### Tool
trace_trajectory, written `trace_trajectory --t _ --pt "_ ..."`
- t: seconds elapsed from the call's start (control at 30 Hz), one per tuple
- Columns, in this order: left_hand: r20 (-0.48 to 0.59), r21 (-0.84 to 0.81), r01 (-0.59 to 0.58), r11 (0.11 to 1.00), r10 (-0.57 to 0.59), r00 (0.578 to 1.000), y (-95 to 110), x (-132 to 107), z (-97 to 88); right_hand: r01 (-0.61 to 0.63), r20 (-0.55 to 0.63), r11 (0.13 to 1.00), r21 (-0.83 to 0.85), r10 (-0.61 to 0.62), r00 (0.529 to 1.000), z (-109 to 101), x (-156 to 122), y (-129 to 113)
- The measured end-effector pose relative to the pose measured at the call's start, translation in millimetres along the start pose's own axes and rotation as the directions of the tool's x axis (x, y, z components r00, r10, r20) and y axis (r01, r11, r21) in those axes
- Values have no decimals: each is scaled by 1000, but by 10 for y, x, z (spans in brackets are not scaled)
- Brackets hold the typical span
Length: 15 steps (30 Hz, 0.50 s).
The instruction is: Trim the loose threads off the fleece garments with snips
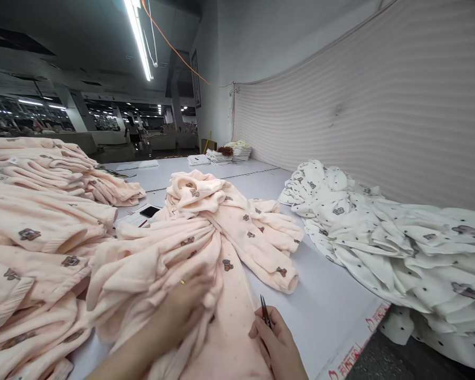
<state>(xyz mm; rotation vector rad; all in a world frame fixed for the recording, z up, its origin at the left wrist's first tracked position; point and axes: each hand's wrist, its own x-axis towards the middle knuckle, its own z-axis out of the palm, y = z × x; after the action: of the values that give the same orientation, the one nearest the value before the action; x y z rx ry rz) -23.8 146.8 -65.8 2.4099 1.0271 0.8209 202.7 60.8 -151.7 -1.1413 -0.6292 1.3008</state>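
OK, largest first: pale grey flat table, red print along its right edge, carries everything here

Left side: tall stack of folded pale pink plush garments with brown bear motifs. Right side: loose heap of white fabric with dark dots and grey motifs, partly hanging over the table edge, well apart from both hands

Between them: single pale pink fleecy garment with brown bear prints, bunched at the far end, one sleeve out to the right. Lies directly in front of the person, under the left hand and just left of the right hand

Left hand: on top of the garment's gathered folds, blurred, can't tell if it grips cloth

Right hand: at the garment's right edge, fingers closed round slim dark pointed snips, tips up

Smaller: black rectangular phone beyond the left hand, gold ring on that hand
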Motion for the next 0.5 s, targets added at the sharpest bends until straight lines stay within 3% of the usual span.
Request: trace_trajectory --t 0.07,0.13,0.23,0.33,0.4,0.5 --pt "80 157 -166 974 155 985 -132 -16 345 -32 30 999 3 32 999 -18 9 -105" --pt "57 203 -192 960 184 981 -318 43 515 -39 46 999 -23 40 998 -70 11 -249" --pt "37 233 -193 953 189 981 -588 245 489 -35 67 993 -113 42 997 -151 -9 -429" --pt "25 278 -184 943 185 982 -708 473 385 33 122 967 -254 -2 992 -165 -63 -477" --pt "-7 303 -149 941 158 987 -681 567 359 149 200 921 -361 -79 977 -132 -101 -456" --pt "-114 324 -53 945 94 989 -483 513 358 374 349 796 -476 -219 911 -67 -117 -421"
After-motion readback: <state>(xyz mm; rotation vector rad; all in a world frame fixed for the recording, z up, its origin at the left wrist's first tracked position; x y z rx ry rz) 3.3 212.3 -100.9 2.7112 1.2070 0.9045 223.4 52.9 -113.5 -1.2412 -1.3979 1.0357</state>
